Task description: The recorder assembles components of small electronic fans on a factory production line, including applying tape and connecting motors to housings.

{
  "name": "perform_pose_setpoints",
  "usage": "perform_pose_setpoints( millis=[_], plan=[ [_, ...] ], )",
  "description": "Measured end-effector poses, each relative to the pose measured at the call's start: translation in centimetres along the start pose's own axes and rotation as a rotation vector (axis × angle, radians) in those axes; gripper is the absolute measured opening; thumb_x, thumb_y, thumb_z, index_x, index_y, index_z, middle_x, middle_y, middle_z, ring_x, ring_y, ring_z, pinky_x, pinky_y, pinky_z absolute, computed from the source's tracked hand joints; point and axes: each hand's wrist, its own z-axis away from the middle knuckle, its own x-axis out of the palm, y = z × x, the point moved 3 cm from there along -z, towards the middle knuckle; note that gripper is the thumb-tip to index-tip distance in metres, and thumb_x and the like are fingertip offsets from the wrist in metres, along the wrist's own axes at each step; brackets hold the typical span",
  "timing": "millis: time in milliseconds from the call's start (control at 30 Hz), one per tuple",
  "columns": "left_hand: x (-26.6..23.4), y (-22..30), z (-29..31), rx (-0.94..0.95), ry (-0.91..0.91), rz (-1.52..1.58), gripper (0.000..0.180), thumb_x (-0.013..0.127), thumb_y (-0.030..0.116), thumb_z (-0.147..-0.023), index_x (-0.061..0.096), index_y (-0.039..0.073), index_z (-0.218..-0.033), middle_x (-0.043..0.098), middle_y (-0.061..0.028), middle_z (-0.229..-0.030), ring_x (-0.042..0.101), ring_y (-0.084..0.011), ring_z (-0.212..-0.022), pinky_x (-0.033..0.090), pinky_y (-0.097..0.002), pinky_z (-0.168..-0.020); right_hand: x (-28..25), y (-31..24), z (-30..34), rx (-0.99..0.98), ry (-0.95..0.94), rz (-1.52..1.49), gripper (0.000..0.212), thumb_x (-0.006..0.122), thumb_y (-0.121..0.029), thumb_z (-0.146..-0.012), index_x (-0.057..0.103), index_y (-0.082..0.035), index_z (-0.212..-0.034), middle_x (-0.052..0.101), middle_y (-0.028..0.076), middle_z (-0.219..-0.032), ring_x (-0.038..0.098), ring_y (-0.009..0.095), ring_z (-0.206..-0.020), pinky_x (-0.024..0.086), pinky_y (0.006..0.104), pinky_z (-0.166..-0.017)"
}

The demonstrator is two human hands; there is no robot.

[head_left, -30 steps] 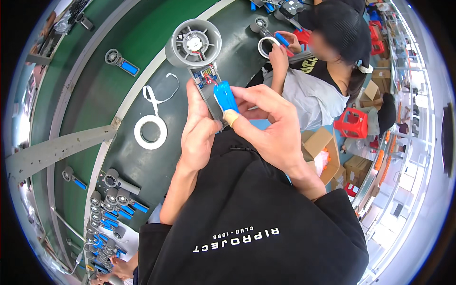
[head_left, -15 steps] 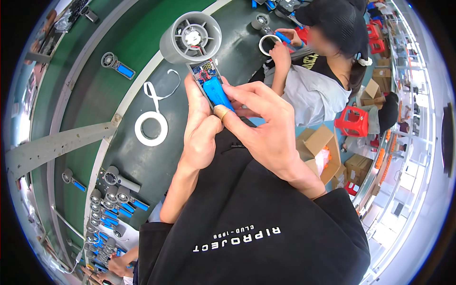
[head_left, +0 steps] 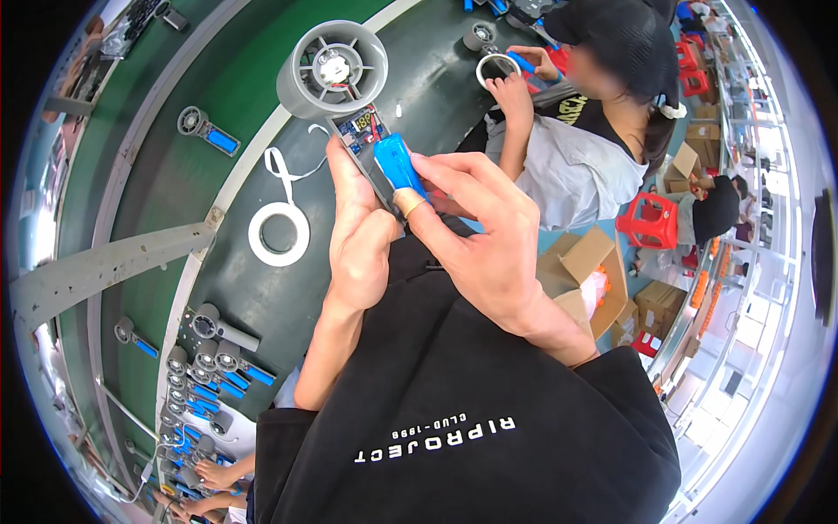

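Note:
A grey handheld fan (head_left: 377,70) is held up in front of me, its handle uncovered so that a small circuit board (head_left: 356,129) and red wires show. My left hand (head_left: 358,244) is closed around the handle from the left and below. Between thumb and fingers, my right hand (head_left: 484,218) pinches a blue battery (head_left: 397,162), tilted and partly lifted out of the handle at its right edge. A tan band wraps the right thumb. The lower end of the handle is hidden behind my hands.
A roll of white tape (head_left: 279,234) lies on the dark table (head_left: 253,297) at the left. Several fans with blue batteries (head_left: 205,384) are gathered at lower left. A fan (head_left: 208,131) rests on the green conveyor belt (head_left: 144,210). A co-worker (head_left: 576,148) sits at right, near an open carton (head_left: 585,271).
The fan has shifted slightly left. The battery, lying in the handle before, is now raised and turned out toward the right by my right hand.

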Motion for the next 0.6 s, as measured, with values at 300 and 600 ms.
perform_pose_setpoints(
  millis=[300, 600],
  plan=[
    [0.02, 0.12, -0.18, 0.001, 0.016, -0.023, 0.073, 0.033, -0.001, -0.064, 0.017, 0.002, -0.136, 0.040, -0.0085, -0.114, 0.043, -0.0136, -0.097, 0.037, -0.0226, -0.082, 0.40, 0.29, -0.24, -0.078, 0.023, 0.081, 0.027, 0.071, -0.003, -0.074, 0.066, 0.000, -0.100, 0.063, 0.009, -0.090, 0.064, 0.019, -0.074, 0.053, 0.0276, -0.063],
    [0.00, 0.03, -0.54, 0.030, 0.003, -0.036, 0.066, 0.034, 0.000, -0.063, 0.023, 0.002, -0.128, 0.039, -0.0105, -0.111, 0.043, -0.0171, -0.098, 0.037, -0.0280, -0.088, 0.58, 0.41, -0.26, -0.083, 0.039, 0.109, 0.028, 0.071, 0.001, -0.073, 0.067, 0.000, -0.101, 0.065, 0.009, -0.090, 0.066, 0.015, -0.073, 0.054, 0.0241, -0.064]
  ],
)
